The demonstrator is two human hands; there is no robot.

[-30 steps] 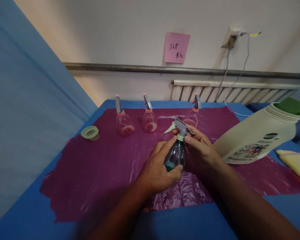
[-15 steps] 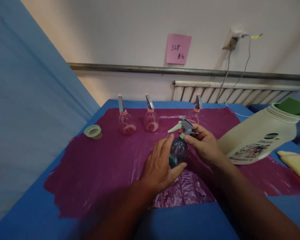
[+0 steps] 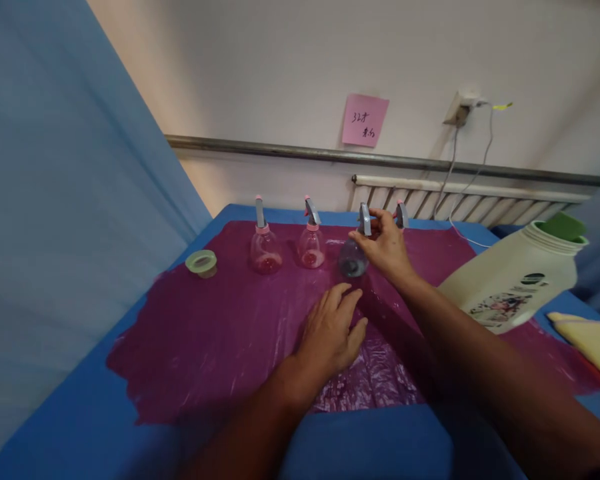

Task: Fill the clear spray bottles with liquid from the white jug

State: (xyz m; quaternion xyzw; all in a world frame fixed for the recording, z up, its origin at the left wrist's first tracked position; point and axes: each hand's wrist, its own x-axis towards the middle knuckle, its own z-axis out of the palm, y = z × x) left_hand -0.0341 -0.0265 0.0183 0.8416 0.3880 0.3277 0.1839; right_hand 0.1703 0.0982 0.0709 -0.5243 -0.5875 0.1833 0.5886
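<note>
My right hand (image 3: pixel 386 248) is closed round the grey trigger head of a clear spray bottle (image 3: pixel 353 260) with dark liquid at its bottom. This bottle stands upright in the row at the back. To its left are two pink-collared spray bottles, one in the middle (image 3: pixel 311 250) and one farther left (image 3: pixel 266 253), both with a little liquid inside. Behind my right hand, a third pink-collared spray bottle (image 3: pixel 401 215) shows only its top. Nearer to me, my left hand (image 3: pixel 333 330) is open and empty, fingers spread, low over the purple plastic sheet (image 3: pixel 220 327).
A pale green cup-like lid (image 3: pixel 201 265) sits at the left. On the right leans a large cream jug (image 3: pixel 520 280) with a green piece in its mouth, beside a folded yellow cloth (image 3: pixel 585 340). A blue curtain (image 3: pixel 80 167) hangs left; a radiator (image 3: pixel 430 193) is behind.
My right hand has carried the dark spray bottle away from me, into the row of bottles. My left hand has let go of its body and stays near the front. The view has shifted slightly.
</note>
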